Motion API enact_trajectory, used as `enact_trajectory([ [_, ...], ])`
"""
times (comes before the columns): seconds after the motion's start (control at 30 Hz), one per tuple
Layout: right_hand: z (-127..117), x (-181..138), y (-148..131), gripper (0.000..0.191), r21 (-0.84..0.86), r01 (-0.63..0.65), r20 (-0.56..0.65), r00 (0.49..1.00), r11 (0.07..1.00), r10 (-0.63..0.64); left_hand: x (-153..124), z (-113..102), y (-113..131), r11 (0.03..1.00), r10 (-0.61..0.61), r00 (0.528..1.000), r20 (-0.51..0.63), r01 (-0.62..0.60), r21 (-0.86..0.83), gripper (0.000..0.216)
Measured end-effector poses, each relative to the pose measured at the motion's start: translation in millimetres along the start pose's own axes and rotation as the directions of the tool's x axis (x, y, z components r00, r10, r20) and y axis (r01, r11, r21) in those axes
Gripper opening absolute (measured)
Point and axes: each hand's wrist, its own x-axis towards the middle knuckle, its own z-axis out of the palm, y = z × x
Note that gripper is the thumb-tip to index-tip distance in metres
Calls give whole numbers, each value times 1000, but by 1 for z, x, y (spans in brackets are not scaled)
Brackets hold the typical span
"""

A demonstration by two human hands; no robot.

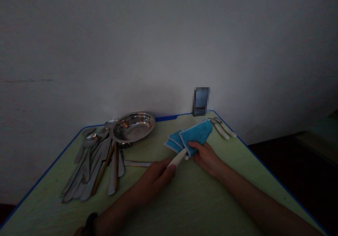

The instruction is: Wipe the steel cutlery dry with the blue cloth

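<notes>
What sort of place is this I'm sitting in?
Possibly a home or simple dining room, though too little shows to be sure: a green table by a plain wall, with piled cutlery and a metal bowl on it.

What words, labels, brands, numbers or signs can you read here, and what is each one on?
No text can be read in this picture.
Phone-like device at the back of the table: its front is pixelated, so any text there can't be made out.
Blue cloth, white handle and metal bowl: no lettering shows.
Cutlery pile: too dim and blurred to tell whether any small stamps are there.
</notes>
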Motion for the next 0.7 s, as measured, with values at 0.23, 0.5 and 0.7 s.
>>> enact_trajectory([
  [0.23,-4,-3,3,28,-199,163,43,987,966,-158,-1,-3,-3,988,89,983,-162,-66,139,34],
  [0.5,-5,-1,6,40,-207,167,-47,982,964,-180,-1,-3,-5,990,119,964,-237,-97,105,36],
  [0.7,-4,-2,-5,37,-378,311,129,950,872,-283,1,-4,-7,999,43,961,-274,-40,16,34],
])
